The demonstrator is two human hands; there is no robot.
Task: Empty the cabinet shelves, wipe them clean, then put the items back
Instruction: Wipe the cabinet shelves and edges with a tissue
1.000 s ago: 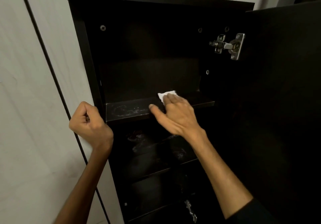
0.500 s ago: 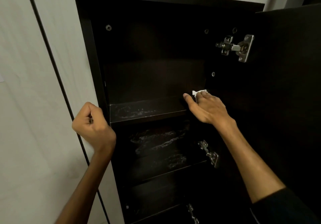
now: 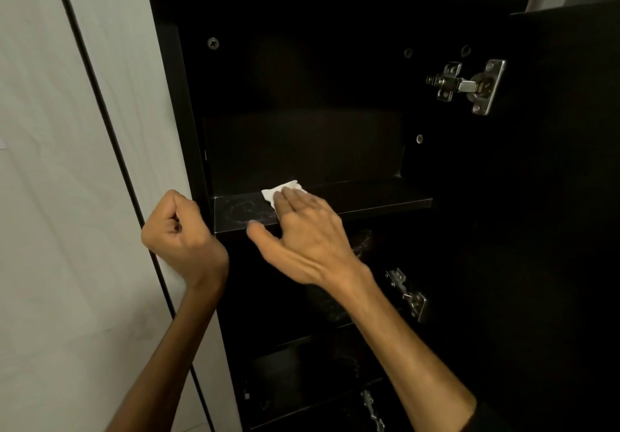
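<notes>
We press the white cloth [image 3: 283, 190] flat under our right hand's [image 3: 303, 235] straight fingers to scrub the shelf [image 3: 369, 196]; left hand [image 3: 179, 233] is fisted, empty

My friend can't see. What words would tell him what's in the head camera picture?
A person's right hand presses a small white crumpled cloth flat on the dusty top shelf of a tall dark wooden cabinet. The left hand is a fist beside the cabinet's left edge. The door stands open on silver metal hinges.

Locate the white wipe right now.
Head view: the white wipe lies on the top shelf, left of its middle, under the right hand's fingertips.
</notes>
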